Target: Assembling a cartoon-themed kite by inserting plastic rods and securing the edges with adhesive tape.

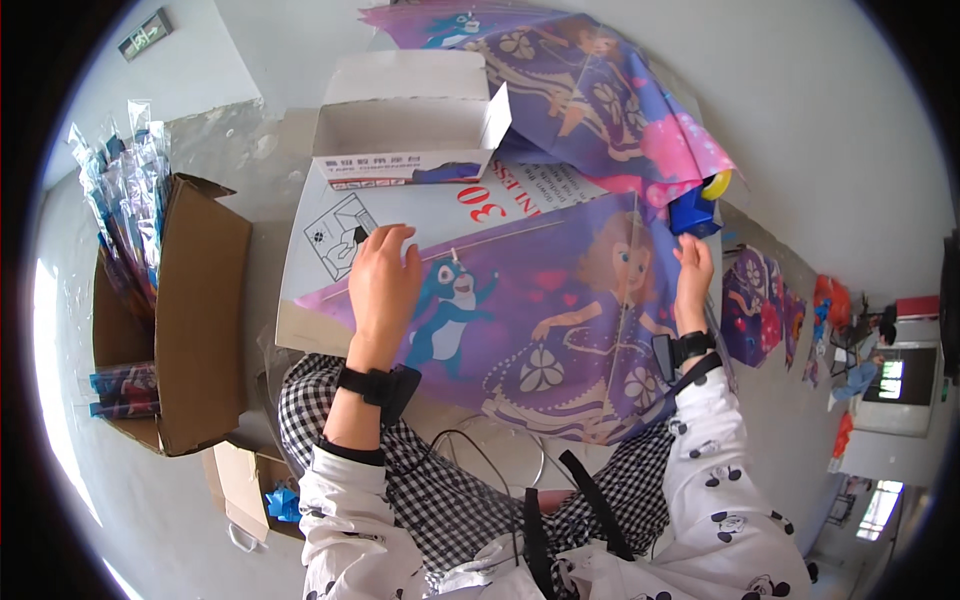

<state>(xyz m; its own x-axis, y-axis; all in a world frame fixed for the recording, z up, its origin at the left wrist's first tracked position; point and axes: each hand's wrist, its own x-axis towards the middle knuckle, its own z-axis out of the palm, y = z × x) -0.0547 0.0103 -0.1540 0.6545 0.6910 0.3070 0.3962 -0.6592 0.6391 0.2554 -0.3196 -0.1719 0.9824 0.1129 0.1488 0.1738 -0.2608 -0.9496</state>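
Observation:
A purple kite (pixel 520 330) printed with a cartoon figure in a gown and a blue rabbit lies across the white box top (pixel 325 215) and hangs over my knees. A thin pale rod runs along its upper edge. My left hand (pixel 380 280) is over the kite's left part, fingers loosely bent and the thumb apart, with nothing visible in it. By the kite's right edge, my right hand (pixel 693 278) has its fingers raised and slightly curved, just below a blue tape dispenser (pixel 692 214) with a yellow core. Whether it touches the kite is unclear.
An open white carton (pixel 400 165) stands behind my left hand. A second purple kite (pixel 590 90) lies at the back. On the left, a tall cardboard box (pixel 205 310) holds several plastic-sleeved packs (pixel 140 200). A smaller carton (pixel 240 490) sits below it.

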